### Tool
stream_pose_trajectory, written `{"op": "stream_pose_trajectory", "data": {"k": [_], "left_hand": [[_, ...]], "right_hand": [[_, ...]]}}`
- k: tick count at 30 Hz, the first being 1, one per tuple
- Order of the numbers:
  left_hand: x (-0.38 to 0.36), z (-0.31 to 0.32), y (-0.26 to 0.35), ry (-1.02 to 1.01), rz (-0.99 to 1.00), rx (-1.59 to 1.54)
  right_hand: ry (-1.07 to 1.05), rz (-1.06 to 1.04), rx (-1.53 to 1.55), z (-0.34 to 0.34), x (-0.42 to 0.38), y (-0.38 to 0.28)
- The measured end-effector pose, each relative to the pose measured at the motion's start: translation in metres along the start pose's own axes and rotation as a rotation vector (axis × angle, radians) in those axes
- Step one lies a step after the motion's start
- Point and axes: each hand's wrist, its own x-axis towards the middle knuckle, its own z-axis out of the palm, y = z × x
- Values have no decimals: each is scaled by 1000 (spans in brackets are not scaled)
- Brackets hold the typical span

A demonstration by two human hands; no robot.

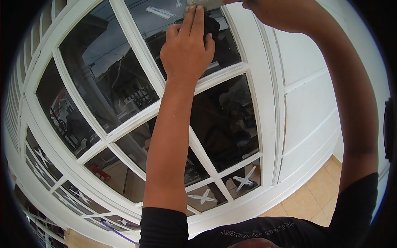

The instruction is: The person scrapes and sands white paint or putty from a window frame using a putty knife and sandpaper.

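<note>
My left hand (188, 51) is raised against an upper pane of a white-framed window (219, 78). Its fingers are stretched out, and two of them reach up to a greyish-beige patch (211, 4) at the top edge of the view; what that patch is cannot be made out. Nothing shows gripped in this hand. My right hand (281, 14) is bent in from the upper right, near the same patch. The top edge cuts off most of its fingers, so whatever they hold is hidden. White smears (161, 12) mark the glass left of my left hand.
More dark, reflecting panes (225, 124) lie below and to the left. White X-shaped marks (244, 180) are on lower panes. A white panelled wall (306, 99) stands right of the frame, above a beige tiled floor (308, 194). A purple line (118, 232) runs at lower left.
</note>
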Motion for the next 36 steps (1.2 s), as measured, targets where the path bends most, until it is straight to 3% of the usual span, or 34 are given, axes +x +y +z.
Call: {"op": "stream_pose_trajectory", "data": {"k": [5,6,7,9,12,16,19,21,26,28,32,34,36], "left_hand": [[8,-16,2,-26,12,-66],[7,-17,2,-27,17,-70],[7,-16,2,-26,14,-70],[7,-16,1,17,7,-66],[6,-17,2,-41,7,-61],[7,-16,1,-8,-9,-85],[7,-17,3,-32,2,-89],[7,-16,2,-17,-53,-122],[6,-18,1,-20,-36,-130],[7,-18,2,-4,-39,-148],[6,-18,1,-5,-55,-144],[6,-17,1,-5,-61,-140],[5,-17,1,3,-45,-141]], "right_hand": [[39,14,-30,0,7,-21],[-149,82,27,-16,1,-15],[-150,80,24,-12,-2,-17],[102,42,-42,1,-6,-18],[-37,71,18,-10,5,-11],[69,44,33,0,7,-13],[-63,107,40,-11,-4,-22],[138,32,34,-4,-16,-26],[158,-5,73,-9,-17,-28],[-99,108,133,-18,-4,-28],[122,-4,85,-12,-13,-30],[-134,98,101,-22,-2,-30],[-121,96,91,-22,-2,-28]]}}
